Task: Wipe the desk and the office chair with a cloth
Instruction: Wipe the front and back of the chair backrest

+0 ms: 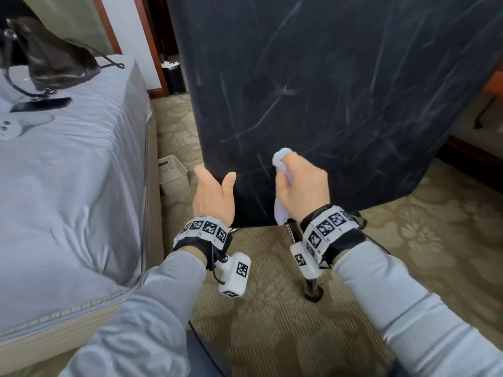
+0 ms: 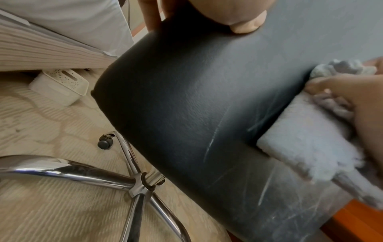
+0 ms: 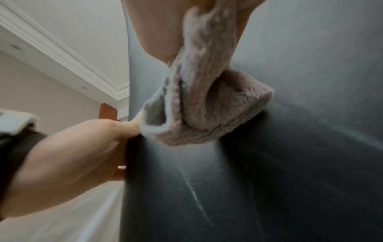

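The black, scratched back of the office chair (image 1: pixel 340 91) fills the upper middle of the head view. My left hand (image 1: pixel 213 193) grips its lower left edge, thumb (image 2: pixel 242 24) on the back surface and fingers wrapped round behind. My right hand (image 1: pixel 303 183) holds a bunched pale cloth (image 1: pixel 281 159) and presses it against the chair back (image 2: pixel 196 106) low down. The cloth (image 2: pixel 306 147) hangs below the fist; the right wrist view shows the cloth (image 3: pixel 203 106) folded against the leather (image 3: pixel 290 163).
A bed with grey sheets (image 1: pixel 68 186) stands close on the left, a dark bag (image 1: pixel 51 55) on it. A small white bin (image 1: pixel 172 174) sits on the carpet by the bed. The chrome chair base (image 2: pixel 136 181) and a castor (image 2: pixel 105 142) are below. Wood furniture (image 1: pixel 487 85) at right.
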Demonstrator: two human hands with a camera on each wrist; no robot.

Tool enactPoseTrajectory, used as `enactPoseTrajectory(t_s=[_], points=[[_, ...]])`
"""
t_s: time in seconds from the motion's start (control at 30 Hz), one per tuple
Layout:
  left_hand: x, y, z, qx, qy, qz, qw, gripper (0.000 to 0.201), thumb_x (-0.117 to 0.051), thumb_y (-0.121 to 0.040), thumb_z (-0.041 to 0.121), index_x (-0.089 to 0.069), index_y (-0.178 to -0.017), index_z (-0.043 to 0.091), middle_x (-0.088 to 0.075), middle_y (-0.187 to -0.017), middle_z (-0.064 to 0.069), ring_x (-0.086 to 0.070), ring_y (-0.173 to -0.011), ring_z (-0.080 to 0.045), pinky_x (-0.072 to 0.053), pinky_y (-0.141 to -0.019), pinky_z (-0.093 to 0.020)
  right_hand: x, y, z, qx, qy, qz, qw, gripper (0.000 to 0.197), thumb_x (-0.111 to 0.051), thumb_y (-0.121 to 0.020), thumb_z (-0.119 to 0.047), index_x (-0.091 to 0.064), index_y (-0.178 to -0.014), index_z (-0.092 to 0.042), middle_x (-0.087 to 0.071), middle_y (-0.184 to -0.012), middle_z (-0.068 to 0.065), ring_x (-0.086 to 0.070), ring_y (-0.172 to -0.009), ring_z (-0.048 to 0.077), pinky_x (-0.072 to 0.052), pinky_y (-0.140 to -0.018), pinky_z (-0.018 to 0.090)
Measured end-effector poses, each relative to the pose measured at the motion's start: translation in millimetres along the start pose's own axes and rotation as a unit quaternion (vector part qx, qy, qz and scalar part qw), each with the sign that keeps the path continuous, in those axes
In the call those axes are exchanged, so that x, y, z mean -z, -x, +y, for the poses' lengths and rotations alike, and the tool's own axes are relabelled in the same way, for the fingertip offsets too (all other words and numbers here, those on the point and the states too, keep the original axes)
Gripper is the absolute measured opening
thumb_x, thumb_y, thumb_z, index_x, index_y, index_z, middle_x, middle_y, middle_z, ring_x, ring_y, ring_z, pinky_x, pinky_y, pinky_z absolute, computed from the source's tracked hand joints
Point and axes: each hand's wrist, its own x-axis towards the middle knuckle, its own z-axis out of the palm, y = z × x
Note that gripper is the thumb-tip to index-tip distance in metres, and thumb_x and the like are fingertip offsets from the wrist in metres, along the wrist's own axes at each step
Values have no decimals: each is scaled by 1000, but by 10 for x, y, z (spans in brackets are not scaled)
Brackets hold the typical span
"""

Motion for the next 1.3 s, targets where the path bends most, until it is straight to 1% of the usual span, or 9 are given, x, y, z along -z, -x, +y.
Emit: enactPoseTrajectory(t_s=[0.1,0.27,0.33,0.47,0.53,0.73,0.97,1.2,1.3], points=[[29,-30,-31,-4,-8,-11,1000,43,-48,-103,38,-30,-133,13,-59,-110,-3,-61,-107,-38,-36,-85,-37,92,-20,69,-6,11,-14,1000,10,-59,-93,-17,-56,-86,-10,-50,-67,-4,-55,-58,23,-50,-58,41],[23,-54,-40,5,-2,-2,1000,43,-49,-102,37,-30,-133,13,-62,-120,-10,-60,-110,-39,-43,-93,-44,443,-125,276,-99,-66,63,991,21,-66,-89,-27,-54,-104,-20,-60,-80,-10,-61,-74,12,-47,-73,27],[19,-51,-33,5,3,-1,1000,41,-49,-102,37,-30,-132,15,-62,-122,-10,-61,-109,-39,-44,-94,-45,395,-146,230,-87,-62,72,992,18,-65,-91,-30,-55,-102,-21,-62,-86,-8,-60,-76,11,-49,-74,30],[21,-64,-46,3,4,5,1000,41,-49,-102,37,-30,-131,15,-63,-122,-10,-61,-109,-39,-43,-94,-45,187,-107,105,-26,10,87,996,18,-61,-96,-29,-63,-102,-12,-58,-100,1,-57,-73,16,-45,-60,30],[19,-69,-53,5,7,5,1000,40,-49,-102,36,-30,-131,15,-63,-121,-10,-61,-109,-39,-44,-94,-45,211,-112,116,1,51,94,994,15,-60,-95,-25,-64,-95,-11,-58,-94,3,-56,-68,19,-43,-56,28],[7,-52,-29,7,11,0,1000,40,-50,-103,35,-32,-132,15,-62,-126,-9,-60,-113,-35,-43,-94,-40,424,-291,327,-96,75,136,983,12,-61,-86,-15,-57,-79,-7,-55,-76,7,-52,-63,26,-20,-61,21],[10,-39,-35,6,-2,3,1000,40,-50,-102,37,-33,-132,15,-62,-125,-9,-61,-113,-36,-45,-95,-42,7,-4,-41,-40,60,-7,997,9,-59,-86,-10,-53,-81,-7,-53,-81,11,-54,-60,35,-50,-59,44],[-58,45,-14,-21,-2,-6,1000,39,-51,-101,39,-33,-127,16,-61,-111,-2,-63,-105,-34,-44,-88,-37,304,-147,281,-119,77,78,987,15,-59,-86,-13,-49,-76,-11,-50,-76,5,-44,-64,22,-30,-65,30],[-92,84,-22,-26,5,2,1000,42,-51,-101,40,-33,-129,15,-64,-117,-7,-63,-105,-34,-40,-85,-35,137,-101,93,-119,57,73,989,15,-56,-87,-15,-44,-77,-16,-48,-76,4,-44,-63,21,-38,-63,33]])
